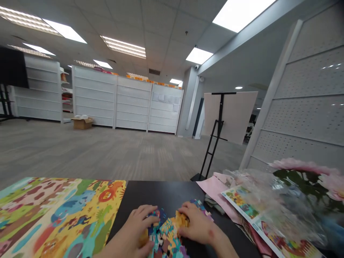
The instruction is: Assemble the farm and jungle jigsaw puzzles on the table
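A heap of colourful jigsaw puzzle pieces (164, 238) lies on the black table (158, 190), close in front of me. At its left side, my left hand (139, 224) curves its fingers and thumb around a clump of pieces, with some yellow showing under the palm. Yellow puzzle pieces (182, 219) sit in the grip of my right hand (197, 222), between its thumb and fingers. More purple and blue pieces (201, 208) lie just beyond the right hand. Part of the heap is hidden under both hands.
Brightly printed animal pictures (80, 215) cover the table's left side. To the right are pink paper (215, 188), printed picture sheets (247, 208), clear plastic wrapping (285, 208) and pink flowers (303, 166). Beyond the table stands an easel (215, 139); a cardboard box (82, 123) is by the shelves.
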### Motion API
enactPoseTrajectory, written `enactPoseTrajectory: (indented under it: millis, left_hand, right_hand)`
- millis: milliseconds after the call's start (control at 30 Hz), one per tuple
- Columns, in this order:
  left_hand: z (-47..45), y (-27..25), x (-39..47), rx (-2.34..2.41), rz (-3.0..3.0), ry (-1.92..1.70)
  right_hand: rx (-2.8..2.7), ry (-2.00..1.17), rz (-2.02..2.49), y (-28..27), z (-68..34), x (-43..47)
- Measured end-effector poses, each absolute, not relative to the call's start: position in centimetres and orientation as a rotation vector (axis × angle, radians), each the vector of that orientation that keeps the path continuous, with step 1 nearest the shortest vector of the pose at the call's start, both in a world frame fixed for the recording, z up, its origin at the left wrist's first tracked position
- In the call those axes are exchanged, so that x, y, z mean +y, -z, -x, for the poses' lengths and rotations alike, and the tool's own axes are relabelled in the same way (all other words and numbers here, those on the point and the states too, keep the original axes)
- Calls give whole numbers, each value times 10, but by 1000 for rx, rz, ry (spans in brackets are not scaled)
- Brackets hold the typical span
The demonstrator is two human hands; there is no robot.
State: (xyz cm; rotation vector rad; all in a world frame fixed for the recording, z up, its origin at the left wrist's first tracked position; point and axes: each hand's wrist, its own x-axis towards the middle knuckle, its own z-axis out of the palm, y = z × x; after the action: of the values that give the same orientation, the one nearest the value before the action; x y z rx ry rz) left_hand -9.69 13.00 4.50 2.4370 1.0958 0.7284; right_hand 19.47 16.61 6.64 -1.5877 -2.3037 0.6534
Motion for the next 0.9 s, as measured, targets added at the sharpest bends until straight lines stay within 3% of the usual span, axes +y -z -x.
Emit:
enactPoseTrajectory:
  millis: [167,333,600,767,900]
  left_hand:
    - [82,-36,130,902,-2580,-483]
    - [82,-40,122,949,-2558,-611]
    - [83,-39,121,1059,-2462,-647]
    - [80,-42,121,1005,-2484,-723]
    - [78,-51,116,901,-2339,-769]
  right_hand:
    - [-2215,-785,1582,-67,-180,164]
    - [-2125,-886,1429,-69,-177,167]
    - [-2058,-457,1440,-83,-198,175]
    - [-2028,-606,1415,-87,-194,169]
    - [-2057,-1098,1193,-84,-174,158]
